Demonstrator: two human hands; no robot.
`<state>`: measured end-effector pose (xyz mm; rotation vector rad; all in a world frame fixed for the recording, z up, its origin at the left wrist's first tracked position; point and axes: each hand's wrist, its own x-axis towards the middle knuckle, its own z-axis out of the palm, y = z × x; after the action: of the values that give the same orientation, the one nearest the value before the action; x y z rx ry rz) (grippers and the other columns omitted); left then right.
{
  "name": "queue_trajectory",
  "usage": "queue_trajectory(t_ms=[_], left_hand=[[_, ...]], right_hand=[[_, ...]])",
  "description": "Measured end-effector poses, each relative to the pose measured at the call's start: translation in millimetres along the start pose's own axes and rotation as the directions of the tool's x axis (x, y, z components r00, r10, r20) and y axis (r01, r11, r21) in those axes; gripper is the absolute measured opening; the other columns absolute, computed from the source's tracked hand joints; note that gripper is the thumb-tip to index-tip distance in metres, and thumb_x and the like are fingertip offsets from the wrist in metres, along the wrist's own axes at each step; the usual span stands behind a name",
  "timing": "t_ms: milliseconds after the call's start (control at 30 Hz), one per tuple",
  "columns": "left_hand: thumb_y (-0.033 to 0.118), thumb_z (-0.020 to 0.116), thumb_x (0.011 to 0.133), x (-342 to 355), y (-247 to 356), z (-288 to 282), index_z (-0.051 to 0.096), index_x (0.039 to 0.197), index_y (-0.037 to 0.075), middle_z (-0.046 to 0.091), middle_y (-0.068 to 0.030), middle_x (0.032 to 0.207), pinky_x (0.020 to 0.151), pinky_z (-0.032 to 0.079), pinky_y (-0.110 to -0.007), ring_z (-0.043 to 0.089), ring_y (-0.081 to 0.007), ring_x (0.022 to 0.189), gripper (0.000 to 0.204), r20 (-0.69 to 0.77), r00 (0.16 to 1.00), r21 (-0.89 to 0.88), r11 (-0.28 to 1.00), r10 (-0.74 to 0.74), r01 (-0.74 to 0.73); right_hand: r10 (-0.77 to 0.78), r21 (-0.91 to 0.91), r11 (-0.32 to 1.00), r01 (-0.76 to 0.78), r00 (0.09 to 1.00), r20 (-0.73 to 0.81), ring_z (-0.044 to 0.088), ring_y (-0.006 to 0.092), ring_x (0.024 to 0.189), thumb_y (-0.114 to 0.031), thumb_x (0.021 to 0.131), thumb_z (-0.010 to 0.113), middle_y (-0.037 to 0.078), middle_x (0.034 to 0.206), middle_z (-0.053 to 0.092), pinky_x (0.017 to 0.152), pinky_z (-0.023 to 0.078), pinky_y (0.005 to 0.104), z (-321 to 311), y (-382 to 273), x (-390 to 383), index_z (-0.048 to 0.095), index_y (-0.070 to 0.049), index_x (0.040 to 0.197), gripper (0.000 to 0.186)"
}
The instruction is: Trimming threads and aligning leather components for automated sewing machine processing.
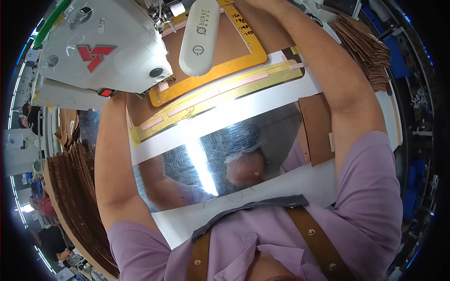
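Note:
My left forearm reaches up behind the white sewing machine head (103, 49), which hides my left hand. At the top edge, my right hand (262, 3) is only partly in view, with its fingers cut off, near the far end of a brown panel (276, 25). Between my arms lies an orange-yellow template frame (220, 68) over brown material. Along its near side runs a yellow strip (220, 91) with pink tape pieces and a loose thread. A long white device (199, 40) hangs above the frame.
A shiny metal plate (276, 136) covers the near table, with a brown folded piece (316, 126) at its right. Stacks of brown pieces stand at far right (363, 51) and along the left (77, 196). Other people (51, 239) are in the left background.

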<state>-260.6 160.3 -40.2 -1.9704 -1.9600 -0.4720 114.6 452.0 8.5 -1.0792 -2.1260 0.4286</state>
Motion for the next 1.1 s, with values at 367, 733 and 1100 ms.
queue_trajectory(t_ms=[367, 733, 1100], left_hand=[[0.056, 0.052, 0.102, -81.7, 135.0, -80.6, 0.052, 0.147, 0.002, 0.046, -0.0206, 0.157, 0.121, 0.027, -0.054, 0.044, -0.0367, 0.147, 0.071, 0.286, 0.958, -0.173, 0.985, 0.024, 0.027], [0.057, 0.048, 0.103, -90.4, 128.8, -70.7, 0.049, 0.152, 0.006, 0.055, -0.0169, 0.152, 0.126, 0.013, -0.053, 0.048, -0.0297, 0.145, 0.071, 0.207, 0.978, 0.004, 0.999, -0.038, 0.038], [0.040, 0.071, 0.091, -88.4, 132.0, -86.7, 0.068, 0.125, 0.004, 0.071, -0.0129, 0.124, 0.114, 0.031, -0.049, 0.066, -0.0264, 0.118, 0.050, 0.044, 0.995, 0.053, 0.995, -0.091, 0.089]], right_hand=[[-0.098, -0.199, 0.966, 0.165, 0.946, 0.308, 0.056, 0.0318, 0.136, -0.048, 0.102, 0.060, 0.022, 0.142, 0.060, 0.113, 0.044, 0.0471, -105.3, -6.3, -186.0, 0.056, 0.001, 0.142, 0.063], [-0.183, -0.469, 0.816, 0.339, 0.920, 0.345, 0.053, 0.0263, 0.139, -0.046, 0.101, 0.061, 0.014, 0.144, 0.061, 0.121, 0.031, 0.0497, -109.5, -17.2, -227.9, 0.060, -0.002, 0.140, 0.059], [-0.239, -0.363, 0.851, 0.378, 0.896, 0.373, 0.049, 0.0319, 0.143, -0.034, 0.099, 0.064, 0.014, 0.144, 0.061, 0.121, 0.033, 0.0497, -107.5, -25.7, -226.5, 0.058, -0.009, 0.144, 0.051]])
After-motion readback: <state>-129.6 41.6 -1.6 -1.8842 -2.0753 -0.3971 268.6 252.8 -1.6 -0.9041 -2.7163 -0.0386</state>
